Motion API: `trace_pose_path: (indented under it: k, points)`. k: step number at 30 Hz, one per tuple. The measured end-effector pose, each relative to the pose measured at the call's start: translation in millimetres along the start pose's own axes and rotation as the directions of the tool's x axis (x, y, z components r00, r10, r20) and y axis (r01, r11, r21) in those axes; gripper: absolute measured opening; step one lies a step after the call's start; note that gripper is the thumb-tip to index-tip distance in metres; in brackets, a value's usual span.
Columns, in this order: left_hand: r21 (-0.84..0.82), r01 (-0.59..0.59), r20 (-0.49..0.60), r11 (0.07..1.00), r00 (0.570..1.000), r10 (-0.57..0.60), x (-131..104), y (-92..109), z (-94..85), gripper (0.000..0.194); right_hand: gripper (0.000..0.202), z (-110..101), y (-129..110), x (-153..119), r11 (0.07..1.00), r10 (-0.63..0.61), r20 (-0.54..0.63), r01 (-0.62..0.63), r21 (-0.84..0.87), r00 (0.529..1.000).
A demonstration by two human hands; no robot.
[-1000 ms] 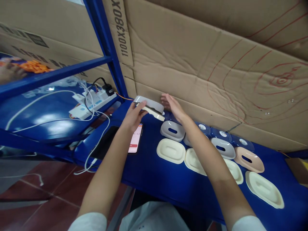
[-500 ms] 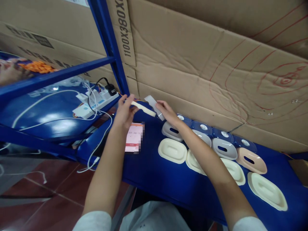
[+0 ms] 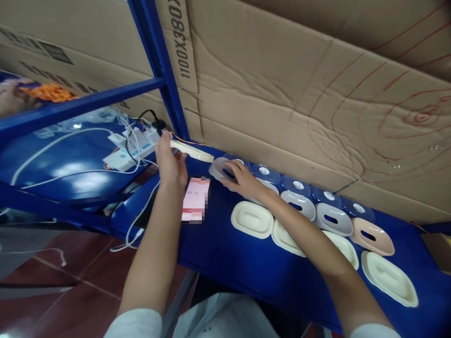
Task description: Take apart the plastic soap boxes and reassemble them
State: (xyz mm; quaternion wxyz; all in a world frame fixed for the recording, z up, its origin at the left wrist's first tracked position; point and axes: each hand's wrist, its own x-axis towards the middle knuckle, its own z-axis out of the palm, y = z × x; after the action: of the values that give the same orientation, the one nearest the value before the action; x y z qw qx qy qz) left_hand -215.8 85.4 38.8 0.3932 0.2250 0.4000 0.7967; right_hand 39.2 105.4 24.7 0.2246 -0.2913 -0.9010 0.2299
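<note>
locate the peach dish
In the head view, the peach dish sits toward the right, at the end of its row, beside a grey dish and behind the right-most cream tray.

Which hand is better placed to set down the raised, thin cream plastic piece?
Likely the left hand: it grips the thin cream plastic piece by one end. The right hand is occupied with the rounded, slotted grey plastic dish.

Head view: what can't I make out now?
All in the head view:
Held cream piece: one end behind the left hand.
Grey piece: right end covered by the right hand.
Two middle cream trays: partly behind the right forearm.
Other person's hand: blurred, cut off by the left edge.
Round labels: print too small.
Phone: right edge under blocky patches.
</note>
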Motion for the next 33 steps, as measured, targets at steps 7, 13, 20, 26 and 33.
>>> trace_pose_path:
  k: [7, 13, 20, 26, 33]
  points:
    - [-0.046, -0.13, -0.137, 0.99, 0.983, 0.123, -9.7, -2.9, 16.4, 0.051, 0.071, 2.4, 1.0, -12.1, 0.994, 0.016, 0.098, -0.005, -0.109, 0.995]
    - [-0.009, -0.115, -0.082, 0.993, 0.99, 0.114, -14.8, -4.9, 21.7, 0.057, 0.061, -1.0, -1.5, -10.5, 0.986, 0.074, 0.129, -0.054, -0.157, 0.989]
    - [0.024, -0.137, -0.059, 0.99, 0.989, 0.138, -20.9, -8.1, 27.9, 0.063, 0.067, 4.2, -1.3, -10.3, 0.986, 0.136, 0.083, -0.127, -0.11, 0.987]
    - [0.058, -0.087, 0.025, 0.994, 0.996, 0.086, -28.9, -9.2, 33.4, 0.051, 0.052, -17.3, 1.6, 4.6, 0.982, 0.179, -0.1, -0.172, 0.076, 0.979]
    - [0.177, -0.071, 0.213, 0.982, 0.976, 0.032, -52.2, -14.9, 51.7, 0.032, 0.085, -26.8, -27.6, 13.8, 0.844, 0.208, -0.035, -0.161, 0.511, 0.978]
